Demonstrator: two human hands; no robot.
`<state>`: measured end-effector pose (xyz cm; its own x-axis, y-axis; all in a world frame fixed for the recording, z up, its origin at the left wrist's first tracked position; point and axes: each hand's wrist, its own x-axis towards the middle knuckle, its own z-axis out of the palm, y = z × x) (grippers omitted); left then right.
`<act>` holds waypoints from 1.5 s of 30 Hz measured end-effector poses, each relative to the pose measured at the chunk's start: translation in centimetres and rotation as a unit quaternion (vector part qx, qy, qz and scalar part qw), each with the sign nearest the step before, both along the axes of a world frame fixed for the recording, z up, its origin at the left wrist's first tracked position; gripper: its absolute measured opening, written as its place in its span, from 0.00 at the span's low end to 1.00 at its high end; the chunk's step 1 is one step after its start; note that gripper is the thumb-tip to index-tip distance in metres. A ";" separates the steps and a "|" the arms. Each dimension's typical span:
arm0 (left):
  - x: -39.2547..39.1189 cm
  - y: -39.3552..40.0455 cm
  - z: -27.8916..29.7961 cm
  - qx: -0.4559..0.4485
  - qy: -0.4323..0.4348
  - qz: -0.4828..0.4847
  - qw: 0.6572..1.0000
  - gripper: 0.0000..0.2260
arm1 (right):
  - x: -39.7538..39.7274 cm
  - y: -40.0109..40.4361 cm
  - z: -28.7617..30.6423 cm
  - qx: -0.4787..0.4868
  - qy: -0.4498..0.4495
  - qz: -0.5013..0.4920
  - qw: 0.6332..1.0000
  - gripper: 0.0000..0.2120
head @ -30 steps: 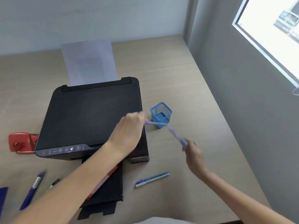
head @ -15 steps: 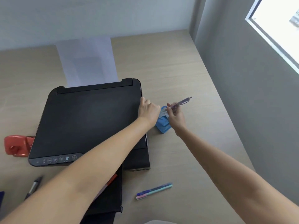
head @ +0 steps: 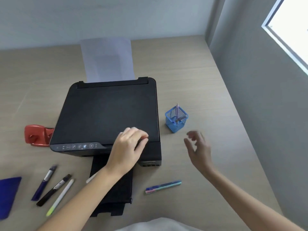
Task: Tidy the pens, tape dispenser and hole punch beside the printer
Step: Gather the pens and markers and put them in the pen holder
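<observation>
Two pens (head: 178,115) are standing in the blue mesh cup (head: 176,121), which is sitting on the desk (head: 208,90) just right of the black printer (head: 108,114). Right hand (head: 199,150) is hovering near the cup, fingers spread and blurred, holding nothing. Left hand (head: 128,150) is resting on the printer's front right corner, fingers curled loosely, nothing in it. Down on the desk, a teal and blue pen (head: 163,187) is lying in front of the printer, between the two forearms. Over on the left, three more are lying side by side: a blue marker (head: 44,182), a black marker (head: 54,190), a white highlighter (head: 60,196). Red hole punch (head: 37,135) is sitting against the printer's left side, partly hidden behind it. White paper (head: 107,60) is sticking up from the rear feed.
</observation>
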<state>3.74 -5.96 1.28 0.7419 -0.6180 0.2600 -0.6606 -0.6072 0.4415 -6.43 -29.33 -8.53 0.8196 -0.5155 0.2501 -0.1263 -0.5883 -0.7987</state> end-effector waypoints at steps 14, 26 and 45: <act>-5.7 12.8 -12.0 0.228 0.097 0.210 0.946 0.13 | -8.8 8.7 -7.5 -0.276 0.218 0.267 0.897 0.16; -9.4 12.6 -9.7 0.131 0.102 0.162 0.973 0.06 | -7.8 9.2 -9.0 -0.375 0.186 0.287 0.861 0.09; 5.9 -7.4 4.0 0.192 0.020 -0.027 0.981 0.08 | 0.2 -1.0 -1.0 0.082 0.111 -0.042 0.990 0.14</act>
<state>9.68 -13.39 5.31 0.7102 -0.7035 -0.0279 -0.6833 -0.6982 0.2136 -6.28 -30.37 -9.55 0.7979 -0.6023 -0.0232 -0.3511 -0.4332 -0.8301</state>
